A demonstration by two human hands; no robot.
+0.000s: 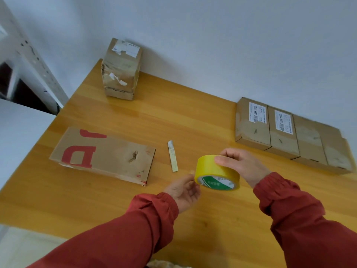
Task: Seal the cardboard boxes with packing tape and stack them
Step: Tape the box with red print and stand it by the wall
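From the head camera, taking the middle of the orange-brown wooden table [193, 113] as the dial's centre, the yellow roll of packing tape [217, 171] with its green-and-white core label is held just above the tabletop at about 5 o'clock. The right hand [241, 165] grips it from the far side, fingers curled over the outer band. The left hand [183, 190] pinches at the roll's left rim, probably lifting the free end, though motion blur hides the end itself. The roll should be light and stiff, its outer face slick, so it is best held across its width or through the core. The flat brown cardboard box with red lettering [104, 155] lies at 9 o'clock; it looks light but dented, so it wants gentle pressure when taped. A pale slim utility knife [172, 156] lies between that box and the roll. A row of brown labelled cardboard boxes [289, 132] sits at 3 o'clock, and a tall worn cardboard box [120, 68] at 11.
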